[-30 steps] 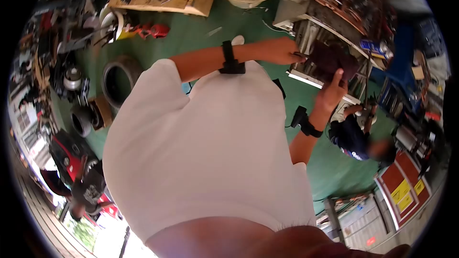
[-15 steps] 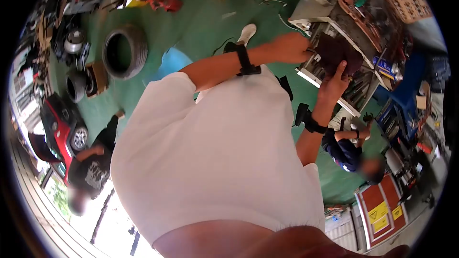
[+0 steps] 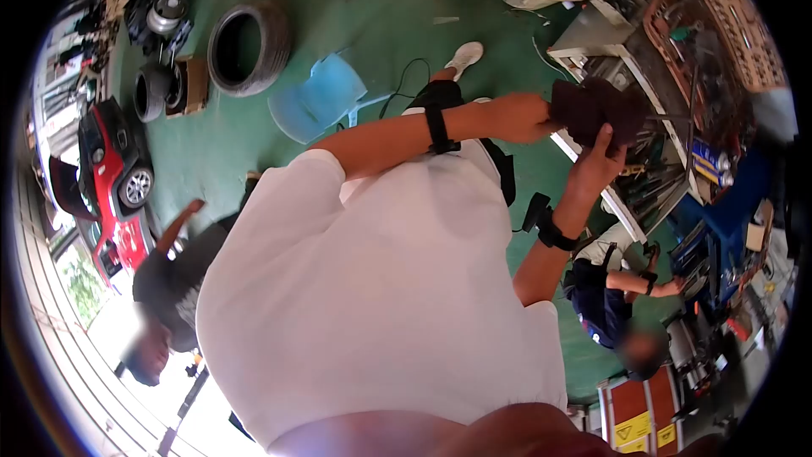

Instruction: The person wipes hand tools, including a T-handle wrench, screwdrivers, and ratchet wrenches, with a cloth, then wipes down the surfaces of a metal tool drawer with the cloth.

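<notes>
A dark maroon cloth (image 3: 596,110) is bunched up in front of an open metal drawer cabinet (image 3: 630,224). My right hand (image 3: 596,167) grips it from below, the thumb pressed up along its near face. My left hand (image 3: 518,116) is closed in a fist against the cloth's left edge; what lies inside that fist is hidden. Both wrists wear black bands. Long metal tools (image 3: 655,182) lie in the drawer under and beside the cloth.
A blue plastic chair (image 3: 317,101) stands to the left, near a tyre (image 3: 249,51) on the green floor. One person (image 3: 190,271) is at the left near a red car (image 3: 118,211); another person (image 3: 605,296) bends at the right. A tool-filled basket (image 3: 677,8) sits beyond the cabinet.
The view has shifted, showing more of the blue chair. Both hands stay on or against the cloth. The person at the right now reaches farther right, and the one at the left has moved.
</notes>
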{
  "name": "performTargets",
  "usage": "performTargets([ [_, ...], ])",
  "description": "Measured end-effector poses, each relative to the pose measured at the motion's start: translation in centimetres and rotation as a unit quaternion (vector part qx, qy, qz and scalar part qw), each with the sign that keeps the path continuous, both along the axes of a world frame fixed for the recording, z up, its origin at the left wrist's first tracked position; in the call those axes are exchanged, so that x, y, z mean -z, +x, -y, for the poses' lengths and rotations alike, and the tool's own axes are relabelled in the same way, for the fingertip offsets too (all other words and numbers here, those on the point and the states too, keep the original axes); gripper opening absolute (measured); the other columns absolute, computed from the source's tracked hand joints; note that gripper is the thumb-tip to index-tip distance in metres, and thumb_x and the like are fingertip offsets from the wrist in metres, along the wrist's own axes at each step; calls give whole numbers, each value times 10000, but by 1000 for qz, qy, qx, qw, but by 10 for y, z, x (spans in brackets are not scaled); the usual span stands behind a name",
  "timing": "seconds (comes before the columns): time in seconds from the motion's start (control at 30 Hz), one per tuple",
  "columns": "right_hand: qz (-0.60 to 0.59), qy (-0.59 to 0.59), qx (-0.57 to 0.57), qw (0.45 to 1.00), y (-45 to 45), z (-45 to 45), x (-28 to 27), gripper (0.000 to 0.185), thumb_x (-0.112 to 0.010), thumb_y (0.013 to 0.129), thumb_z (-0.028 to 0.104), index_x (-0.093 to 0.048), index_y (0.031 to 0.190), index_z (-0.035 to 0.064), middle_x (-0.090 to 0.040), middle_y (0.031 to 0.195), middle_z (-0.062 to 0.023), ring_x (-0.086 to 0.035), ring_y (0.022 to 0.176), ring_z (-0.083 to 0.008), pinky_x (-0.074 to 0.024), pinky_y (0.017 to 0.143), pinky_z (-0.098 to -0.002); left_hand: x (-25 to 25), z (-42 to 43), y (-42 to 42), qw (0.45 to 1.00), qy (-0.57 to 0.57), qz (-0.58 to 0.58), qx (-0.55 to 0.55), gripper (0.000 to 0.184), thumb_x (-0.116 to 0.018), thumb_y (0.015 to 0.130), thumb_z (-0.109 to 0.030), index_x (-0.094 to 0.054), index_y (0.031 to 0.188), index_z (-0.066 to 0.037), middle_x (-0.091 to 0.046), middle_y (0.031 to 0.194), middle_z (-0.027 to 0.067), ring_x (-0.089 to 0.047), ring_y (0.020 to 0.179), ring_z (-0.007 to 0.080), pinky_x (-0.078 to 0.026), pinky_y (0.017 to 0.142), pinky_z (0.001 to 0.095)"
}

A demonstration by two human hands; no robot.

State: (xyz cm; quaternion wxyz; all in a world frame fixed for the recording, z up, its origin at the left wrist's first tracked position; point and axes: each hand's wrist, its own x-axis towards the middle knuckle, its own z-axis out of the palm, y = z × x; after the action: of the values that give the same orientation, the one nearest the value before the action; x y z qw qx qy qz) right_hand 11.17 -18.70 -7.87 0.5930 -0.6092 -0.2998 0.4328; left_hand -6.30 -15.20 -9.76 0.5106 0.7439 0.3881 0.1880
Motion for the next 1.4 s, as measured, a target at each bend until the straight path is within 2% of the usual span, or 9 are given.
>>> performTargets([
  [0.17, -63, 45, 52, 996, 4, 29, 1, 402, -592, 972, 127, -466, 1332, 1, -591, 1211, -94, -574, 1074, -176, -473, 929, -309, 9, 3, 14, 990, 100, 64, 82, 299, -562, 944, -331, -628, 973, -41, -642, 792, 208, -614, 725, 417, -494, 644, 500],
  [0.27, 35, 41, 52, 997, 14, 47, -2, 365, -639, 940, 119, -510, 1252, -19, -613, 1141, -66, -556, 1008, -128, -441, 877, -250, 4, -5, 15, 973, 88, -43, 207, 372, -628, 908, -360, -577, 1116, -56, -660, 869, 186, -642, 756, 375, -513, 679, 454],
  [0.47, 133, 4, 110, 985, 11, 78, 11, 357, -680, 873, 51, -543, 1195, -21, -651, 1046, -74, -596, 919, -136, -497, 810, -282, -16, -33, 13, 979, -123, 11, 164, 855, -776, 798, -405, -300, 1426, -73, -538, 1267, 141, -574, 1110, 265, -501, 861, 382],
  [0.57, 219, -22, 63, 973, -8, 80, 25, 386, -705, 817, 40, -561, 1171, -16, -671, 981, -107, -620, 878, -145, -522, 776, -317, -33, -54, 14, 985, -59, 141, 85, 903, -790, 791, -389, -258, 1459, -98, -483, 1343, 142, -491, 1228, 275, -470, 930, 425],
  [0.63, 230, -42, 76, 969, -24, 74, 35, 413, -715, 769, 28, -570, 1153, -12, -673, 935, -146, -650, 848, -185, -530, 766, -334, -46, -75, 9, 949, 289, 123, -13, 872, -810, 768, -396, -333, 1441, -113, -477, 1353, 131, -464, 1258, 259, -453, 932, 441],
  [0.67, 260, -25, 25, 965, -31, 70, 37, 427, -717, 758, 22, -568, 1156, -13, -673, 930, -154, -660, 844, -206, -531, 763, -339, -51, -89, 4, 949, 288, 126, -1, 872, -810, 768, -396, -333, 1441, -113, -477, 1353, 131, -464, 1258, 259, -453, 932, 441],
  [0.77, 266, -6, -15, 964, -61, 56, 40, 435, -717, 729, 1, -568, 1138, 0, -652, 880, -157, -657, 786, -244, -526, 727, -336, -45, -128, -25, 895, 421, 68, 129, 701, -812, 731, -471, -532, 1249, -90, -576, 1183, 118, -566, 1085, 264, -426, 935, 439],
  [0.93, 244, -107, -30, 963, -110, 19, 7, 392, -714, 700, -33, -548, 1052, 15, -597, 837, -130, -570, 720, -207, -490, 690, -293, -27, -189, -77, 955, 214, 14, 204, 502, -773, 760, -508, -560, 881, -69, -510, 593, 56, -542, 534, 243, -445, 561, 344],
  [1.4, 316, -107, 55, 941, -230, -99, -23, 435, -728, 755, 78, -564, 1156, 32, -640, 1035, -173, -632, 910, -386, -528, 766, -398, -27, -249, -151, 972, 34, 53, 228, 471, -777, 806, -411, -524, 756, -17, -394, 566, 29, -343, 537, 115, -331, 492, 281],
])
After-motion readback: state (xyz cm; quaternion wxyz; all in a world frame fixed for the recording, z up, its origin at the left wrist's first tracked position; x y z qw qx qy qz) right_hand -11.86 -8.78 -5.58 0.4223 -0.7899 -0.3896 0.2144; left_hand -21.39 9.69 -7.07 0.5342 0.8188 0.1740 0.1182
